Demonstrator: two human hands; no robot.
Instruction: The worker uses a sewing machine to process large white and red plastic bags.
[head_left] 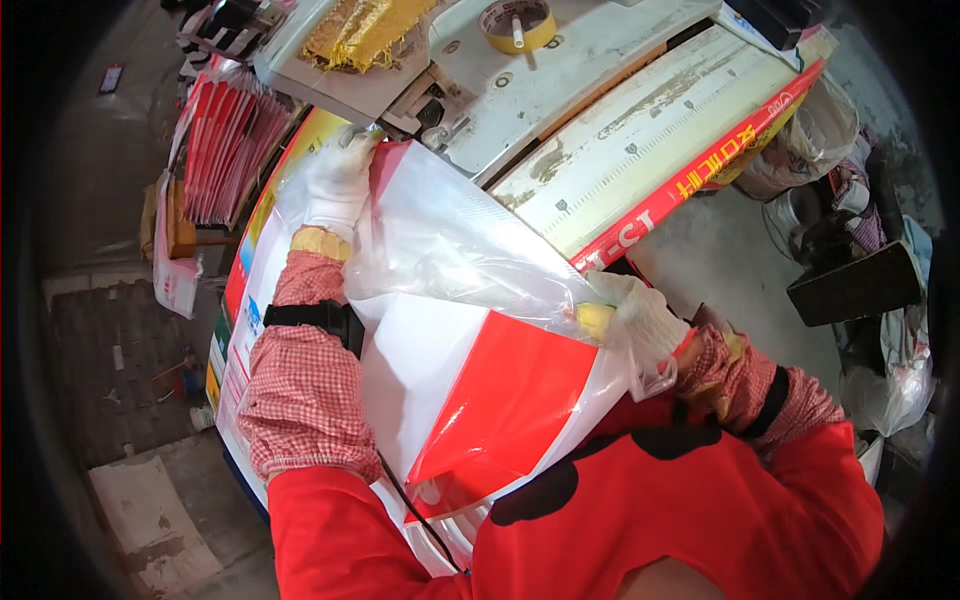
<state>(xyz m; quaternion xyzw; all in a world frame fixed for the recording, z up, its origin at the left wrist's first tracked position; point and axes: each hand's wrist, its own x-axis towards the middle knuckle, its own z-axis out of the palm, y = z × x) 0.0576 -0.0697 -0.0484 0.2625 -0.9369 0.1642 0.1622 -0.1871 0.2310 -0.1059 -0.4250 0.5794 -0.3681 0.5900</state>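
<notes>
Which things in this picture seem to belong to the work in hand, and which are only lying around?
Likely in use: red, white and clear plastic sheet, in the right hand, the left hand at its far edge; pale machine beside that hand.

Apparently just lying about: tape roll on the machine; black block; clear bag at right.

left grip [338, 180] touches a red-and-white plastic sheet [510, 390] up top — right grip [642, 318] clasps its side

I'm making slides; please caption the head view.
White-gloved left hand and right hand on a red, white and clear plastic sheet beside a grey worktop.
</notes>
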